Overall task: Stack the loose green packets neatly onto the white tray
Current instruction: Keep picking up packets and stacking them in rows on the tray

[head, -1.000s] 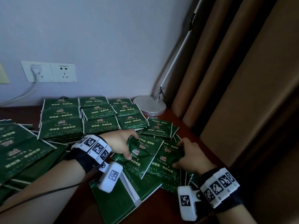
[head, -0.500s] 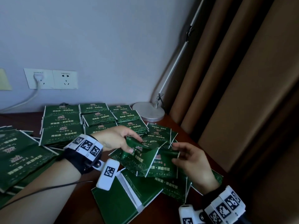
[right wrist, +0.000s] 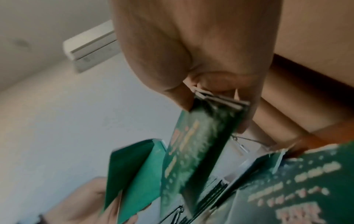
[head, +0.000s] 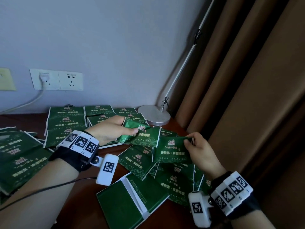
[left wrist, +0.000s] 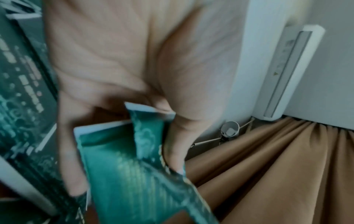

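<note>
Both hands hold green packets above a loose pile [head: 177, 178] on the dark wooden table. My left hand [head: 129, 126] grips a small bundle of packets [head: 143, 136] between thumb and fingers; the left wrist view shows that hand [left wrist: 124, 151] round the bent bundle [left wrist: 138, 181]. My right hand [head: 189, 140] pinches another few packets [head: 171, 152] by their top right corner, and their stacked edges [right wrist: 220, 101] show in the right wrist view. Neat rows of packets [head: 66, 119] lie by the wall. I cannot make out a white tray under them.
A flattened green carton [head: 125, 205] with a white spine lies at the front. More packets [head: 18, 159] spread at the left. A round lamp base [head: 154, 114] stands behind the pile, brown curtains [head: 247, 96] hang at the right, and a plugged wall socket [head: 44, 79] is at the back.
Both hands have risen off the loose pile, each with packets. The right hand went from lying on the pile to pinching packets by a corner and lifting them.
</note>
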Motion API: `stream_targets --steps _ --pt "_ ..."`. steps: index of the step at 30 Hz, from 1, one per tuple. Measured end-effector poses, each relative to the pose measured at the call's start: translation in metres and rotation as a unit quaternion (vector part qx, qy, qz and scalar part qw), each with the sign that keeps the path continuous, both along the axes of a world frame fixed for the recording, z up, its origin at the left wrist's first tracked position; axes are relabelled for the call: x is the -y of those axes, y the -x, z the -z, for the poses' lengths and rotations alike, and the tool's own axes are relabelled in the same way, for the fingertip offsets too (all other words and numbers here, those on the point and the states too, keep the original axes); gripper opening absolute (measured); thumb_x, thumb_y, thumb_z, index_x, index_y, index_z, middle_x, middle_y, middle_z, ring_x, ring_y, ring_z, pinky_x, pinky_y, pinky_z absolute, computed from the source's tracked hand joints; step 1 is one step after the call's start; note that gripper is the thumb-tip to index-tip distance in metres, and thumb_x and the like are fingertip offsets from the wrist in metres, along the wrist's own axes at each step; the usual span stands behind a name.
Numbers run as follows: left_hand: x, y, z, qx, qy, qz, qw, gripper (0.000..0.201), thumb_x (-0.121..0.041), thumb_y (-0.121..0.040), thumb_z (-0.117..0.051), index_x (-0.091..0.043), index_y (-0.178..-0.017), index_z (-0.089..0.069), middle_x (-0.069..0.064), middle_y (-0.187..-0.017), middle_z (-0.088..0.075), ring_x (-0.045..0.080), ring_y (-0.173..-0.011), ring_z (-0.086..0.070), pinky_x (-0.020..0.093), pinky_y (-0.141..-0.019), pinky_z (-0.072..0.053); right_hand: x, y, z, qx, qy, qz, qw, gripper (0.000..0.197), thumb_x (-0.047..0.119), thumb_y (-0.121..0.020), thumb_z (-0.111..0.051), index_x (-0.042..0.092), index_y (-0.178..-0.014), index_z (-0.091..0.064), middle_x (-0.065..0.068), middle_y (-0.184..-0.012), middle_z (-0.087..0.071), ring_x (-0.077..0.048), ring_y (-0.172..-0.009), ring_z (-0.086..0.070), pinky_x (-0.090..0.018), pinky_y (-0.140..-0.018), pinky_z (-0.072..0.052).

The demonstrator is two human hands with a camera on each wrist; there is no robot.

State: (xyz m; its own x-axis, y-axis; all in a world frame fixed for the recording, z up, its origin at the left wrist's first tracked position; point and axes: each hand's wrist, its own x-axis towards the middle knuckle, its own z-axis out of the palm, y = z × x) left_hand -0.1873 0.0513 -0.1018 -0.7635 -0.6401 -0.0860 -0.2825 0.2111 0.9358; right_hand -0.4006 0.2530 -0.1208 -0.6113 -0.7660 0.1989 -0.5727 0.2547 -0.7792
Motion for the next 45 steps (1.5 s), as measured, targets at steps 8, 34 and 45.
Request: stream_targets --steps 8,34,45 --pt "0.000 0.008 0.007 -0.037 -0.021 -0.091 0.995 0.021 -0.025 -0.094 -0.067 -0.014 -0.112 -0.065 -0.003 -0.116 -0.064 0.017 -0.108 -0.060 0.033 -0.060 -0.059 0.027 0.008 0.005 0.042 0.090 0.031 0.995 0.026 0.013 -0.103 -0.042 0.035 -0.100 -0.056 -0.014 -0.067 -0.051 -0.018 -0.052 -0.046 -0.033 -0.051 -0.040" --pt "0.003 0.006 0.014 -0.096 0.217 -0.040 0.971 0.049 0.006 -0.097 -0.048 -0.032 -0.100 -0.078 0.003 -0.100 -0.060 0.006 -0.053 -0.051 0.024 -0.052 -0.056 0.121 0.009 0.014 0.211 0.200 -0.049 0.956 0.033 0.003 -0.095 -0.056 0.026 -0.093 -0.080 -0.018 -0.099 -0.074 -0.036 -0.081 -0.062 -0.050 -0.090 -0.047" --pt "0.010 0.013 0.017 -0.174 0.140 -0.118 0.968 0.047 -0.002 -0.099 -0.053 -0.042 -0.097 -0.078 0.003 -0.100 -0.077 0.021 -0.093 -0.056 0.037 -0.086 -0.040 0.117 -0.020 0.015 0.257 0.164 -0.206 0.930 0.010 0.012 -0.083 -0.076 0.010 -0.074 -0.075 -0.011 -0.083 -0.075 -0.025 -0.076 -0.066 -0.037 -0.078 -0.050"
